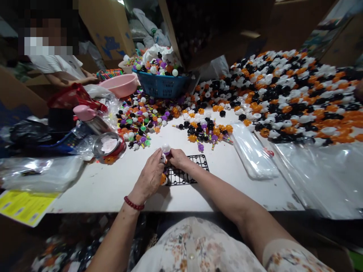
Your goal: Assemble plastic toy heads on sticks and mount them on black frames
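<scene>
A small white, ball-shaped plastic topper point(166, 148) with a purple part below it is pinched in my right hand point(179, 159). My left hand point(149, 172) curves around the left side of the same spot, its fingers together and closed against the small toppers there. Between the hands, a white topper with dark marks point(163, 158) shows in part. An orange and white topper point(163, 179) sits at the left end of a black plastic grid rack point(187, 174), which lies flat under my right wrist. My fingertips hide the exact points of contact.
Piled toppers point(286, 90) in orange, black and white cover the right back. Loose small toppers point(141, 117) and a cluster point(208, 130) lie ahead. Clear bags point(252, 151) are at right. A blue basket point(163, 85), pink basin point(121, 86) and flask point(92, 119) stand left; another person sits beyond.
</scene>
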The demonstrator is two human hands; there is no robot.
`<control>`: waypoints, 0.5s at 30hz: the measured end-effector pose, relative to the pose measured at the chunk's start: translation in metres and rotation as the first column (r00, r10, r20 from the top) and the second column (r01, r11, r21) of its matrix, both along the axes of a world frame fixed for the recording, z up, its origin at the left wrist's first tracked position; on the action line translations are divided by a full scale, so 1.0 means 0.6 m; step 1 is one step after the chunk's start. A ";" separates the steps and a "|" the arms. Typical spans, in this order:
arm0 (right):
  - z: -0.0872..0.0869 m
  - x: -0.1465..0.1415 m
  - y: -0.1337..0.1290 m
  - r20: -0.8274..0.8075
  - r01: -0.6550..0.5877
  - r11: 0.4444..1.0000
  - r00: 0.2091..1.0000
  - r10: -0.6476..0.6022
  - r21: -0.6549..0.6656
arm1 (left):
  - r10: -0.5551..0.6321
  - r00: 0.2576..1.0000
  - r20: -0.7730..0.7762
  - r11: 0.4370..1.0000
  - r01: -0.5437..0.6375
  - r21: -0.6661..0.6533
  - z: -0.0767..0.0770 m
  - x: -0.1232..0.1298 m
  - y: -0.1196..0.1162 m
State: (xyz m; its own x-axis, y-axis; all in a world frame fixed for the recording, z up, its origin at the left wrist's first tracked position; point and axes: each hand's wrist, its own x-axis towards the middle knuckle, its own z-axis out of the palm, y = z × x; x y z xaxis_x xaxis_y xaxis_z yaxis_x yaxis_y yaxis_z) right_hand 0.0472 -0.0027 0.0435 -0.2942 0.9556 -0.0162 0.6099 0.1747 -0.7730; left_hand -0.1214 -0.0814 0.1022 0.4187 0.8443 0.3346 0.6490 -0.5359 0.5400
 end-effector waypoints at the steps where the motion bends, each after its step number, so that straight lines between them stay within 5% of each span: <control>1: 0.003 0.000 0.000 0.023 -0.014 1.000 1.000 0.014 0.003 | 0.007 1.000 0.002 1.000 -0.007 -0.002 0.000 0.000 0.001; 10: -0.001 -0.014 -0.003 0.100 -0.067 0.995 0.993 0.060 0.067 | 0.043 0.999 0.007 0.999 -0.043 -0.005 -0.004 -0.002 0.014; 15: 0.006 0.026 -0.011 0.060 0.005 0.993 0.998 -0.012 0.115 | 0.077 0.996 0.039 0.985 -0.082 0.154 0.022 -0.009 -0.015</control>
